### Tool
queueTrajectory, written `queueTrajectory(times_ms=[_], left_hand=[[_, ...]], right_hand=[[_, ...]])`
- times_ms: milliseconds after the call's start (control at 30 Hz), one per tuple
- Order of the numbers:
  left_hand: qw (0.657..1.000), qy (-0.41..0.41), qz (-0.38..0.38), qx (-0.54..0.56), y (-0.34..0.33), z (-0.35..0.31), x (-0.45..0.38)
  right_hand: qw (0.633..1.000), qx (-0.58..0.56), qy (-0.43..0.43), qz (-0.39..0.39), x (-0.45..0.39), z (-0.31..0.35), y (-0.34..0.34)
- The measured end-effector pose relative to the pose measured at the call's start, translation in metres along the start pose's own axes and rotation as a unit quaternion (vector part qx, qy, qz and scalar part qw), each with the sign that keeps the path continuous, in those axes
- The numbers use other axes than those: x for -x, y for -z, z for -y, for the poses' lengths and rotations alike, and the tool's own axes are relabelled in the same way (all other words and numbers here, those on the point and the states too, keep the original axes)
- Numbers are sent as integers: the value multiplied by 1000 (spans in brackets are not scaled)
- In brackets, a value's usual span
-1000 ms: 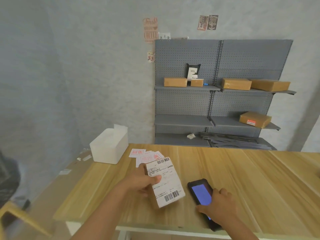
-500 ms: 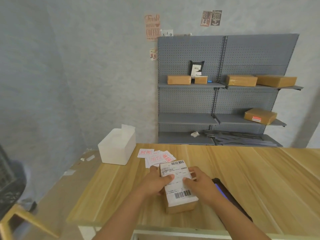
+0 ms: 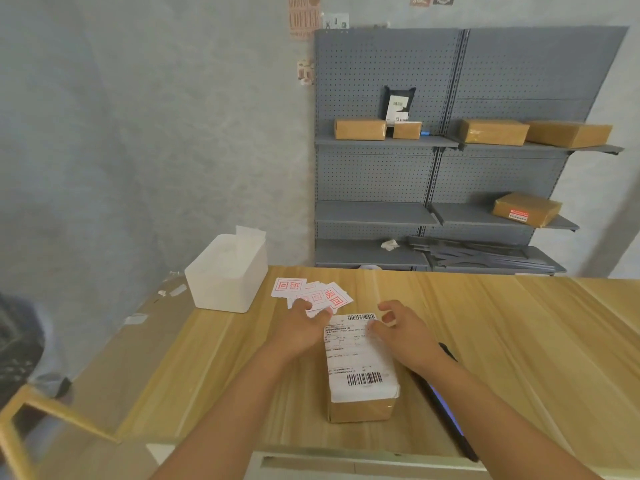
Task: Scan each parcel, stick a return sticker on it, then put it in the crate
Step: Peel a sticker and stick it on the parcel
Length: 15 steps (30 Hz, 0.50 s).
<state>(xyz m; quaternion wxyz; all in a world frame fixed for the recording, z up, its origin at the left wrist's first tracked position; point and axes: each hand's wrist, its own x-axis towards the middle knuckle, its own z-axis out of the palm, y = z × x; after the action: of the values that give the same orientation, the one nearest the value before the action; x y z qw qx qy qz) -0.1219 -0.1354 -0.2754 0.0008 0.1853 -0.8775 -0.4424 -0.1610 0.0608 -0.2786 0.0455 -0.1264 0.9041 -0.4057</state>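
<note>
Pale wood grain fills the lower view: the table (image 3: pixel 502 341) carries everything both hands are working over. Beyond the hands, against the wall, stands a grey pegboard shelf unit (image 3: pixel 450 168) with brown cartons (image 3: pixel 360 129) on its boards. Off past the left hand, near the table's far left corner, sits the white crate (image 3: pixel 227 275), open at the top. Between the two forearms lies the parcel (image 3: pixel 360 407), a brown box flat on the table, its top covered by a white shipping label (image 3: pixel 356 355) with barcodes at both ends. Under the right forearm, just beside the parcel, a dark phone (image 3: pixel 446 414) lies with its screen glowing blue, mostly hidden by the arm. Just ahead of the left fingertips a small fan of return stickers (image 3: pixel 311 292), white with red print, lies spread on the wood. The left hand (image 3: pixel 304 327) reaches forward, fingers extended onto the nearest stickers; whether it pinches one, I cannot tell. The right hand (image 3: pixel 398 329) hovers at the parcel's far end, fingers loosely curled, holding nothing, fingertips near the label's upper corner.
</note>
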Motion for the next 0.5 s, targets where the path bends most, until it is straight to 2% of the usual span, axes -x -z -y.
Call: queueTrajectory(times_ms=[300,500], left_hand=[[995,25,-62,-72,8,21,-35],[990,35,-102,-94,3,22,-55]], right_hand=[[998,-26,-16,63,-76,-9,-4],[991,1,18,131,-120,-7,-16]])
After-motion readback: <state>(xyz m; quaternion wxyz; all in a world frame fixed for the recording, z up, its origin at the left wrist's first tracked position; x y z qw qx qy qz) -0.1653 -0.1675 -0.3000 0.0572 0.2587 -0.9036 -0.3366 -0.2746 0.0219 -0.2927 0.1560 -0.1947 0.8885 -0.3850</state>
